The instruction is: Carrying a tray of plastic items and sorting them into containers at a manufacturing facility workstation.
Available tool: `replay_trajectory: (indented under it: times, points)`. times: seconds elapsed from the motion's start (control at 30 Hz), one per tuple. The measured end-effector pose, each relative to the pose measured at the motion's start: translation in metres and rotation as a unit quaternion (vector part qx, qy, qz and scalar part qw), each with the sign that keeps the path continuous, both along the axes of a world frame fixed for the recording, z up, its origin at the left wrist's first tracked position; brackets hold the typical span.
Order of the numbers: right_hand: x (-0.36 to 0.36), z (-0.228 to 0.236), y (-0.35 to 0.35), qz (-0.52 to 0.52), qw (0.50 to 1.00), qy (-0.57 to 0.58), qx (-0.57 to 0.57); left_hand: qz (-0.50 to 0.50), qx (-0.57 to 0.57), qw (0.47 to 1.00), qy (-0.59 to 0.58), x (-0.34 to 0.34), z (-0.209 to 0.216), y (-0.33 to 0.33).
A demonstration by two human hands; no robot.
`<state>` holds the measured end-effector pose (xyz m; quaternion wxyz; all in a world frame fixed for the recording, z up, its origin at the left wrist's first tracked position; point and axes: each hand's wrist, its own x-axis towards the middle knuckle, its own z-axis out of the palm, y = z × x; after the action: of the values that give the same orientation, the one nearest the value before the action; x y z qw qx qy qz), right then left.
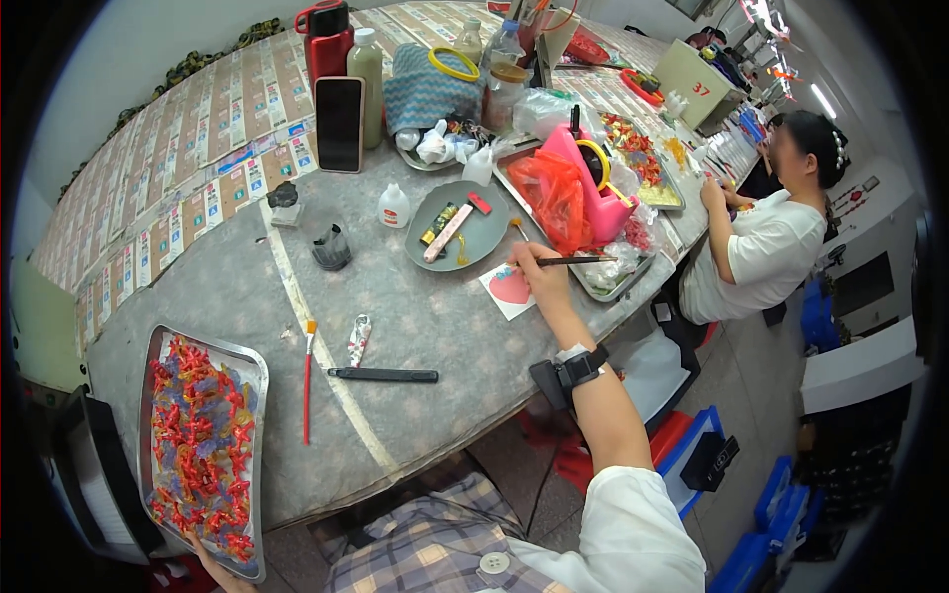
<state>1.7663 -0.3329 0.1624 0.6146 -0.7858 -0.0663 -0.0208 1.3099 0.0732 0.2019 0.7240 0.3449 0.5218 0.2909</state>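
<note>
My right hand (540,275) is closed round a thin dark-handled paintbrush (590,260), its handle pointing right. Below those fingers lies a small white card (514,310) with a pink shape and a bit of blue at its top; the brush tip is hidden. At the lower left, my left hand (205,561) is at the near rim of a metal tray (259,395), fingers over the edge. Small red, yellow and bluish translucent pieces (203,445) fill that tray, which juts past the table edge. Most of the left hand is out of sight.
A grey plate (425,212) with small tools, a white squeeze bottle (392,206) and a propped phone (340,124) stand beyond. Nearer lie a red brush (307,385) and a black utility knife (384,375). A co-worker (766,222) sits at right beyond a pink container (583,178).
</note>
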Motion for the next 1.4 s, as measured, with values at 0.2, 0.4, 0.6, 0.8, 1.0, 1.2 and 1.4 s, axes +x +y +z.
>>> replay_trajectory:
  times: [0.2,0.4,0.6,0.8,1.0,1.2,1.4]
  points:
    - [0.006,-0.009,0.000,-0.048,0.992,-0.068,-0.095,-0.009,-0.005,1.000,0.012,0.014,-0.010,-0.004]
    - [0.008,-0.013,-0.002,-0.048,0.989,-0.073,-0.115,-0.011,-0.005,1.000,0.025,0.017,-0.015,-0.007]
    - [0.007,-0.015,-0.001,-0.045,0.987,-0.089,-0.127,-0.012,-0.008,0.999,0.030,0.014,-0.021,-0.008]
    - [0.008,-0.021,-0.001,-0.058,0.981,-0.112,-0.148,-0.011,-0.008,0.999,0.031,0.009,-0.022,-0.009]
    - [0.008,-0.020,0.000,-0.051,0.981,-0.109,-0.154,-0.008,-0.007,1.000,0.028,0.005,-0.023,-0.010]
    - [0.006,-0.018,0.000,-0.078,0.990,-0.077,-0.093,-0.006,-0.006,1.000,0.022,0.003,-0.025,-0.011]
    - [0.008,-0.022,-0.001,-0.072,0.986,-0.089,-0.124,-0.007,-0.005,1.000,0.017,0.003,-0.028,-0.011]
